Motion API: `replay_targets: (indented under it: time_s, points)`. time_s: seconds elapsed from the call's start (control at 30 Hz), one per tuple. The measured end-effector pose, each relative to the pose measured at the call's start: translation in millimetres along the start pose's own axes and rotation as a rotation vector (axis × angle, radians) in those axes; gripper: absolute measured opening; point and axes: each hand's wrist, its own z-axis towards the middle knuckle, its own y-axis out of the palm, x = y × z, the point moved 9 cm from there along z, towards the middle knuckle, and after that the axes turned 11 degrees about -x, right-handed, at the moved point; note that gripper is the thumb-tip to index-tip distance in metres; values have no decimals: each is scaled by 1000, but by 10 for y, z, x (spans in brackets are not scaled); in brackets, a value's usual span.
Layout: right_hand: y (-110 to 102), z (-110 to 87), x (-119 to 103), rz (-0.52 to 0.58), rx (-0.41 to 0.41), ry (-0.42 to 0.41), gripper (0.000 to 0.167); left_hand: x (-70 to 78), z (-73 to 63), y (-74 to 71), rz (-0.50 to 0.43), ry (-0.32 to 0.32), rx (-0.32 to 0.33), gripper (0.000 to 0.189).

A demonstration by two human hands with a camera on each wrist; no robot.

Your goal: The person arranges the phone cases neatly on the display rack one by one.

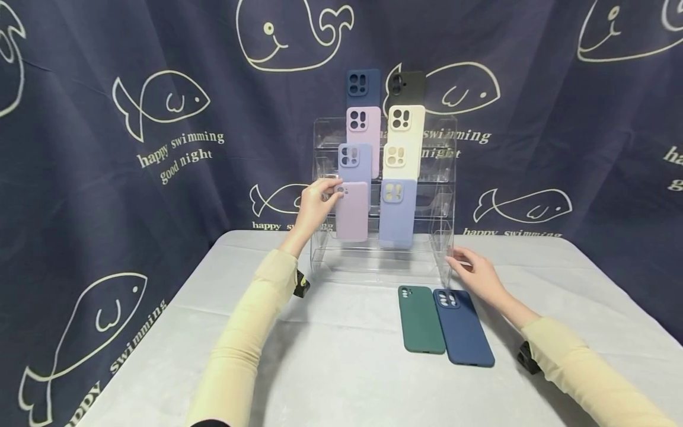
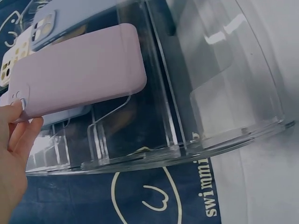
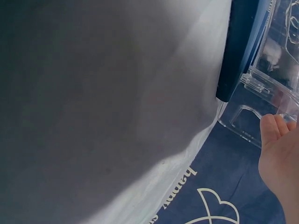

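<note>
In the head view, my left hand (image 1: 316,204) pinches a lilac phone case (image 1: 352,216) by its upper left corner, next to the camera hole. The case stands upright in the lowest row of a clear display stand (image 1: 395,270). Seen from the left wrist, my thumb lies on the front of the lilac case (image 2: 79,70), fingers behind it. My right hand (image 1: 477,274) holds the stand's right side edge low down, with part of the fingers hidden. Right of the lilac case leans a periwinkle case (image 1: 397,219).
A green phone case (image 1: 421,320) and a navy case (image 1: 464,329) lie side by side on the pale tablecloth (image 1: 341,367), before the stand's right half. Several more cases fill the upper rows, among them a cream case (image 1: 413,127). A dark blue curtain (image 1: 176,47) hangs behind.
</note>
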Motion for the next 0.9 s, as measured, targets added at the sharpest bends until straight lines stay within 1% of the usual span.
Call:
replay_targets:
  time_s: [0.1, 0.23, 0.4, 0.53, 0.6, 0.67, 0.8, 0.9]
  points:
    - [5, 2, -15, -10, -3, 4, 42, -28, -6, 34, 15, -12, -2, 29]
    - [15, 10, -30, -11, -5, 0, 42, -69, -12, 67, 22, -45, -9, 29]
    - [25, 17, -16, -12, -8, 8, 43, -105, -14, 104, -28, -80, -25, 31]
    - [17, 13, -24, -12, -7, 8, 43, -103, -24, 140, -46, -87, -45, 35]
    - [12, 8, -27, -14, -6, 9, 43, -98, -41, 152, -45, -86, -45, 37]
    - [8, 6, -29, -16, -6, 9, 43, -96, -60, 160, -51, -84, -31, 38]
    - [5, 3, -27, -13, -12, 11, 43, -86, -114, 153, -114, -73, 29, 34]
    - [-7, 4, -17, -4, -12, 11, 42, -82, -145, 168, -176, -65, 58, 30]
